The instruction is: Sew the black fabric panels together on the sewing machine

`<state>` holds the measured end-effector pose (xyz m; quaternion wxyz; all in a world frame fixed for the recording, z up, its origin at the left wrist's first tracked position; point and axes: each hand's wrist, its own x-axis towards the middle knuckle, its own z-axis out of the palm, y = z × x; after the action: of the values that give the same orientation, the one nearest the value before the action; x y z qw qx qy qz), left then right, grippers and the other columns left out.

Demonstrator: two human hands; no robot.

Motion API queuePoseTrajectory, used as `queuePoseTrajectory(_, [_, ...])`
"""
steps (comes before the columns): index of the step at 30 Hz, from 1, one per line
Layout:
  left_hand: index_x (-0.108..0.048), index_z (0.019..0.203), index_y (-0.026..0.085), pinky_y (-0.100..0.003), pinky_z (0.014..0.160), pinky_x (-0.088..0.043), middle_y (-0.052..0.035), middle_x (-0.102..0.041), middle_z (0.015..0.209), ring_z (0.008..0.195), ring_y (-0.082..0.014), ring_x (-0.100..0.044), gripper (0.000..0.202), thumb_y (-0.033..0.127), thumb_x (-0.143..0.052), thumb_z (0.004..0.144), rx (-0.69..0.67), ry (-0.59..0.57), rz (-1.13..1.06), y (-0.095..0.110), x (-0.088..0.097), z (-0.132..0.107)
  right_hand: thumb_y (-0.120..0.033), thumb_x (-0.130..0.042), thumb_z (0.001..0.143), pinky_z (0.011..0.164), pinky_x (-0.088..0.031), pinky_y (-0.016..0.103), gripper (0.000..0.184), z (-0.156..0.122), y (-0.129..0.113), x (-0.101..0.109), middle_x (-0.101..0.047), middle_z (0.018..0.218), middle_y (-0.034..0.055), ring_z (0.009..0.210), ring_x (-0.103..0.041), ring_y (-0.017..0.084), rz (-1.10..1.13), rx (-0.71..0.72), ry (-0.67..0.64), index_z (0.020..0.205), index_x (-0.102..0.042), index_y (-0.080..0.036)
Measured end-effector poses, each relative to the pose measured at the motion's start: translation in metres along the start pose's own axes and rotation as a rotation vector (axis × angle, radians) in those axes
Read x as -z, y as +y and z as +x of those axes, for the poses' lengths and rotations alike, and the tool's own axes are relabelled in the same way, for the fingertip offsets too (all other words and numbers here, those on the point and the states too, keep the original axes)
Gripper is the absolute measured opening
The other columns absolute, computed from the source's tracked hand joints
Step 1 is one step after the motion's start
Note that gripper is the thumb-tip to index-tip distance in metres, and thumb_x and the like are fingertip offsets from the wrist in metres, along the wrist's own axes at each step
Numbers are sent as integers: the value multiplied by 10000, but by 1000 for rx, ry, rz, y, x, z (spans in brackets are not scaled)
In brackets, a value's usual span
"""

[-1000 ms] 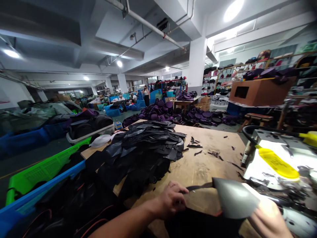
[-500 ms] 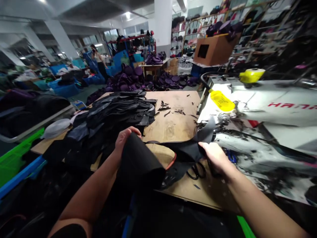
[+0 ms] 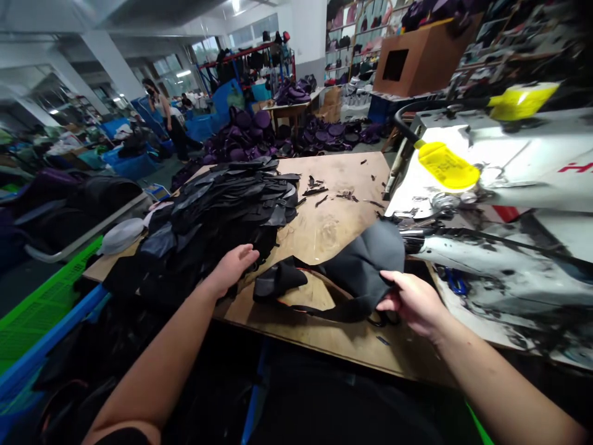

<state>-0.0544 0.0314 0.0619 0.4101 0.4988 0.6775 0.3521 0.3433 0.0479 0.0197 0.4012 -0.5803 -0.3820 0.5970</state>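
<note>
A dark grey fabric piece (image 3: pixel 365 262) with a black strap lies on the wooden table (image 3: pixel 343 216) in front of me. My right hand (image 3: pixel 412 303) pinches its near right edge. My left hand (image 3: pixel 234 266) is open, fingers stretched out, hovering at the edge of the big pile of black cut pieces (image 3: pixel 222 210) on the table's left side. Another black fold of the same piece (image 3: pixel 278 281) lies between my hands. A pair of black scissors (image 3: pixel 382 319) peeks out under the fabric by my right hand.
A white sewing machine (image 3: pixel 509 167) with a yellow tag (image 3: pixel 447 167) stands at the right. Green (image 3: pixel 41 303) and blue crates sit at the left. Purple caps (image 3: pixel 250 130) are heaped beyond the table. A person (image 3: pixel 162 114) stands far back left.
My left hand has let go of the black fabric fold and moved left toward the pile. The fabric now lies flat on the table, with my right hand still on it.
</note>
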Motion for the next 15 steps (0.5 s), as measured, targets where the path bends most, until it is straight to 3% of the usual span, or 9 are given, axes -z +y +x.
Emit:
queuePoseTrajectory(3, [-491, 1443, 102, -473, 1110, -433, -212, -578, 1422, 1296, -326, -572, 856, 693, -623, 837, -73, 70, 206, -12, -30, -32, -333, -782, 702, 510, -632, 305, 182, -8, 9, -8, -695, 654, 61, 536, -650, 192, 278, -190, -8, 729, -678, -186])
queuePoseTrajectory(6, [-500, 1446, 116, -509, 1132, -407, -205, -557, 1429, 1335, -360, -516, 875, 683, -677, 804, -236, 182, 543, -20, -65, -58, -315, -816, 695, 553, -658, 330, 187, -15, 20, -16, -753, 779, 75, 627, -701, 221, 428, -225, -36, 801, -707, -206])
queuePoseTrajectory(8, [-545, 1415, 132, -549, 1150, -362, -201, -546, 1440, 1363, -386, -460, 853, 638, -754, 762, -364, 174, 804, -22, -86, -65, -309, -817, 707, 576, -665, 347, 196, -17, 27, -19, -769, 835, 80, 668, -713, 231, 493, -226, -56, 848, -723, -209])
queuePoseTrajectory(10, [-627, 1334, 166, -552, 1099, -389, -183, -597, 1377, 1301, -380, -496, 691, 544, -782, 777, -433, 31, 1003, -21, -101, -62, -298, -817, 714, 578, -661, 358, 219, -17, 32, -21, -771, 838, 82, 674, -711, 236, 542, -215, -66, 891, -735, -197])
queuePoseTrajectory(12, [-718, 1193, 198, -508, 1004, -444, -154, -678, 1227, 1184, -349, -568, 403, 403, -733, 846, -425, -168, 1121, -19, -110, -51, -292, -814, 720, 579, -653, 367, 231, -16, 36, -21, -765, 810, 79, 666, -706, 235, 579, -202, -59, 909, -736, -183])
queuePoseTrajectory(15, [-764, 1114, 226, -437, 945, -472, -122, -728, 1106, 1101, -317, -623, 264, 325, -632, 908, -370, -403, 1102, -13, -111, -31, -320, -805, 744, 571, -640, 355, 193, -23, 45, -18, -752, 763, 66, 644, -698, 220, 605, -185, -18, 859, -722, -189])
